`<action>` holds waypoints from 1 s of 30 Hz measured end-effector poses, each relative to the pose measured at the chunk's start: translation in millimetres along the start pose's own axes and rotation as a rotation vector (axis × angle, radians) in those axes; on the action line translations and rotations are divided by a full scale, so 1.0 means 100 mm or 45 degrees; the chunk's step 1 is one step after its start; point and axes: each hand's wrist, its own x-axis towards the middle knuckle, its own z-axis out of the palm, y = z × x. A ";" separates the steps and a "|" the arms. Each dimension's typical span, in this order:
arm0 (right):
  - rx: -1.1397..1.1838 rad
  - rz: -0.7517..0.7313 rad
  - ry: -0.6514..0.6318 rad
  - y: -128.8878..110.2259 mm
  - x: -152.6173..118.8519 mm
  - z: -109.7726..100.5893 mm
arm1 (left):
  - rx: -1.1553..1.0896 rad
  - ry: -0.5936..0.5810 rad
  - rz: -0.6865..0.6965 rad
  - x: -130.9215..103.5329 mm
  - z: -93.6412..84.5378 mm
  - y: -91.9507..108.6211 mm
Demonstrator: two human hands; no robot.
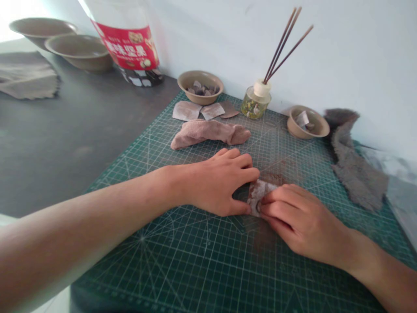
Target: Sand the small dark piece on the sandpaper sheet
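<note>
On the green cutting mat (189, 261) lies a small whitish piece (259, 191) with brown smears and a dark curved mark; what it is made of cannot be told. My left hand (224, 184) pins its left end, thumb at the near corner and index finger at the far one. Bunched fingers of my right hand (302, 217) press on its right part and hide it; anything else under them is out of sight. Brown dust (273, 178) marks the mat around the piece. Beyond my left hand rests a crumpled pinkish-brown cloth (208, 132).
Behind the cloth are flat pale pieces (187, 111) and a bowl of fragments (200, 87). A reed diffuser (256, 102), a second small bowl (308, 124) and a grey cloth (355, 165) line the wall. A large red-labelled jar (130, 48) and larger bowls (81, 52) stand at left.
</note>
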 end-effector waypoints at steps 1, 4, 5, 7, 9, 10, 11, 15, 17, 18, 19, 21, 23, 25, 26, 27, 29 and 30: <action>-0.032 -0.003 0.012 0.00 0.00 -0.01 | 0.003 0.003 0.000 0.00 0.00 0.00; -0.112 0.080 0.050 0.04 0.00 -0.05 | 0.020 0.011 -0.001 0.00 0.01 0.00; -0.082 0.087 0.031 0.04 0.00 -0.06 | 0.023 0.008 0.001 0.00 0.01 0.00; 0.060 0.027 -0.041 0.04 0.00 -0.07 | 0.027 -0.002 0.005 0.00 0.01 0.00; 0.139 -0.040 -0.066 0.03 0.00 -0.06 | 0.030 -0.008 0.006 0.01 0.01 0.00; 0.118 -0.042 -0.033 0.04 0.01 -0.06 | 0.031 -0.008 0.005 0.01 0.01 0.00; 0.073 -0.017 0.017 0.05 0.02 -0.05 | 0.033 -0.005 0.005 0.01 0.02 -0.01; 0.052 0.052 0.035 0.10 0.03 -0.06 | 0.040 0.012 0.005 0.00 0.02 -0.01; 0.158 -0.033 -0.042 0.09 0.03 -0.06 | 0.038 0.006 0.007 0.00 0.02 -0.01; 0.173 -0.069 -0.048 0.08 0.03 -0.05 | 0.037 0.000 0.006 0.00 0.01 0.00; 0.156 -0.076 -0.026 0.08 0.03 -0.04 | 0.037 -0.003 0.006 0.00 0.01 0.00; 0.072 -0.014 0.049 0.08 0.04 -0.04 | 0.041 0.001 0.003 0.00 0.01 0.00; 0.042 0.062 0.060 0.09 0.04 -0.06 | 0.049 0.011 -0.003 0.00 0.01 0.00; 0.143 0.046 -0.029 0.08 0.04 -0.08 | 0.052 0.004 -0.002 0.00 0.01 0.00; 0.192 0.007 -0.080 0.07 0.03 -0.08 | 0.051 -0.002 0.002 0.00 0.01 0.00; 0.207 -0.026 -0.108 0.06 0.03 -0.09 | 0.049 -0.006 0.006 -0.01 0.01 0.00; 0.155 -0.018 -0.070 0.06 0.03 -0.09 | 0.049 -0.010 0.014 -0.01 0.00 0.01; 0.114 0.018 -0.035 0.07 0.03 -0.09 | 0.051 -0.007 0.013 -0.01 -0.01 0.01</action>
